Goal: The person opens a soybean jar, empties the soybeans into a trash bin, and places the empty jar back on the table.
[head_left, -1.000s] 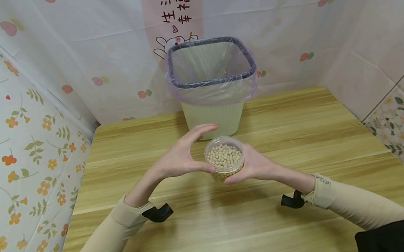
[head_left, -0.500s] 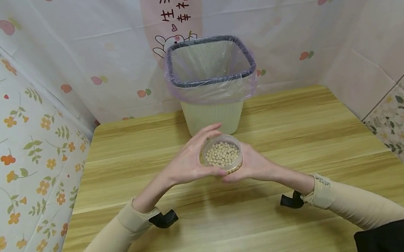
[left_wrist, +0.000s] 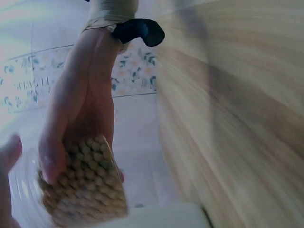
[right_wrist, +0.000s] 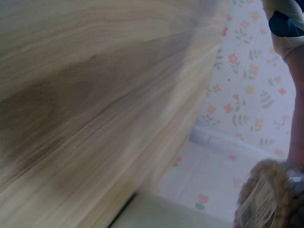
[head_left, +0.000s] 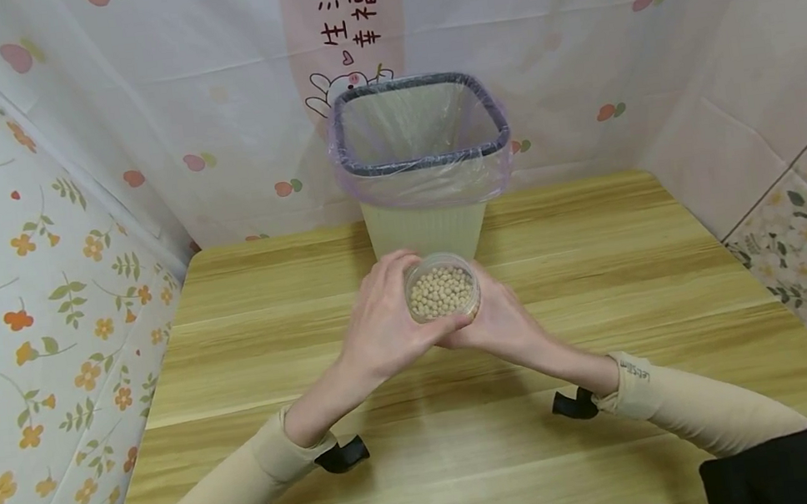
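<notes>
A clear round jar [head_left: 442, 291] full of small pale beads or dried peas is held up above the table, in front of the bin. My left hand [head_left: 385, 321] wraps round the jar's upper part from the left, its thumb across the near side. From the right, my right hand [head_left: 506, 319] grips the jar lower down. The left wrist view shows the jar's side [left_wrist: 90, 185] tilted, with the right thumb pressed against it. A printed label [right_wrist: 260, 204] is on the jar's underside in the right wrist view. Whether a clear lid covers the top, I cannot tell.
Behind the jar stands a pale bin [head_left: 426, 220] with a dark rim [head_left: 430, 162] and a clear purple-edged bag. The wooden table [head_left: 253, 321] ends against a patterned cloth [head_left: 203, 100] at the back. Floral sheeting [head_left: 46, 355] hangs on the left.
My left hand has come in from the left and closed round the jar's upper part. Both hands and the jar have shifted slightly away from me, towards the bin.
</notes>
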`<move>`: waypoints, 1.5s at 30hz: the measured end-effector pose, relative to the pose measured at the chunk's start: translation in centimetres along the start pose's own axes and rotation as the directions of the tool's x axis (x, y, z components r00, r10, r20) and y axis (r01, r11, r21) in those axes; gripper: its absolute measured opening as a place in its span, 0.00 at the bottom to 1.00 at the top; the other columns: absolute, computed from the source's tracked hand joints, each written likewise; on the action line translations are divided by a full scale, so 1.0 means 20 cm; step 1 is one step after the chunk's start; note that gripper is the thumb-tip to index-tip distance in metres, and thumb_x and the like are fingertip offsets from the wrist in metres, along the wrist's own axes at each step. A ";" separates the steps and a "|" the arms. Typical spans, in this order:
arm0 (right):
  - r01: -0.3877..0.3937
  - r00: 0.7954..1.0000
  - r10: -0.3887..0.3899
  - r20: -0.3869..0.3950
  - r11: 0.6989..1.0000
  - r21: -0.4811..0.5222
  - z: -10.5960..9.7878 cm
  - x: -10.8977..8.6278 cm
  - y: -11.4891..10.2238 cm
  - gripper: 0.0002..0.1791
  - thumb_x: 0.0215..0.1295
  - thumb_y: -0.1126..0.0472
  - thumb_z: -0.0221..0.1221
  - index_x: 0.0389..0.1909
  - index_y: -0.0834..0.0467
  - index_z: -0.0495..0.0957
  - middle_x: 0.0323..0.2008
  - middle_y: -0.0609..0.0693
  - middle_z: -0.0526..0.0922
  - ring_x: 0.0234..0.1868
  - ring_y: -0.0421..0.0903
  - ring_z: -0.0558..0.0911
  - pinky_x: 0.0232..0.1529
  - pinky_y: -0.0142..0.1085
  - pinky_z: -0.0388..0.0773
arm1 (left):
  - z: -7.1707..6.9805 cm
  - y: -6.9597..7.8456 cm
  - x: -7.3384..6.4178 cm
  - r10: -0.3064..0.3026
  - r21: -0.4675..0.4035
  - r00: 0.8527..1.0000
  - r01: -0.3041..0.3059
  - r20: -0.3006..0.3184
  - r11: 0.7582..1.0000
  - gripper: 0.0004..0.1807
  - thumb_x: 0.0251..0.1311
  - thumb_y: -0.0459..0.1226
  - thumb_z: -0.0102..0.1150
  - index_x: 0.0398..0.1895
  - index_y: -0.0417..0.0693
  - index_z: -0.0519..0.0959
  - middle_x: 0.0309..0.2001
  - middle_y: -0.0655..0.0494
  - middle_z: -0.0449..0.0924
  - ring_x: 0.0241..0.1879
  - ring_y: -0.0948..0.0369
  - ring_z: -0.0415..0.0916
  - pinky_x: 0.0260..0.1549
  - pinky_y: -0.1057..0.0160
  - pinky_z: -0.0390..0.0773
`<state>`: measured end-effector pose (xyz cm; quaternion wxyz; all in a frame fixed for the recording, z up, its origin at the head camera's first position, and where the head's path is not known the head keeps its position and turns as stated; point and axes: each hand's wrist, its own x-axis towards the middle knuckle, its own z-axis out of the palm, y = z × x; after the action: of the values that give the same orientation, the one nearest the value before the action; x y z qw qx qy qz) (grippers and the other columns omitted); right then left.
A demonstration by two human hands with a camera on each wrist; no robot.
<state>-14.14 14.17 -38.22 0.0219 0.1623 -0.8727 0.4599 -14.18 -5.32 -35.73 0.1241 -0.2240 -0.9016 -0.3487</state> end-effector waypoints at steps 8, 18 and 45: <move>-0.038 0.999 0.039 -0.030 0.999 0.038 0.01 -0.01 0.02 0.57 0.41 0.49 0.83 0.73 0.51 0.64 0.62 0.53 0.80 0.61 0.53 0.81 0.60 0.52 0.80 | -0.05 0.01 0.01 -0.047 -0.105 0.999 0.045 -0.018 0.993 0.49 0.51 0.63 0.73 0.67 0.44 0.67 0.64 0.49 0.71 0.61 0.51 0.72 0.64 0.47 0.74; -0.013 1.000 0.017 -0.017 0.983 0.184 -0.12 -0.06 0.08 0.55 0.42 0.61 0.82 0.73 0.54 0.64 0.67 0.54 0.76 0.68 0.53 0.75 0.71 0.54 0.69 | -0.12 -0.32 -0.03 -0.118 -0.103 0.981 0.135 0.154 0.985 0.48 0.56 0.61 0.70 0.74 0.48 0.64 0.73 0.48 0.66 0.73 0.48 0.65 0.71 0.38 0.67; 0.110 0.981 -0.080 -0.175 0.979 0.172 -0.49 -0.02 -0.06 0.48 0.45 0.71 0.78 0.70 0.55 0.69 0.61 0.44 0.77 0.62 0.37 0.76 0.62 0.22 0.72 | 0.20 -0.50 -0.22 0.084 0.011 0.801 -0.112 0.593 0.994 0.59 0.43 0.59 0.79 0.77 0.45 0.63 0.85 0.50 0.41 0.83 0.38 0.34 0.76 0.27 0.39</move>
<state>-14.44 21.59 -31.75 0.1021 0.1662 -0.8136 0.5478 -15.57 -10.49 -45.93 -0.1399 -0.3648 -0.8902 -0.2344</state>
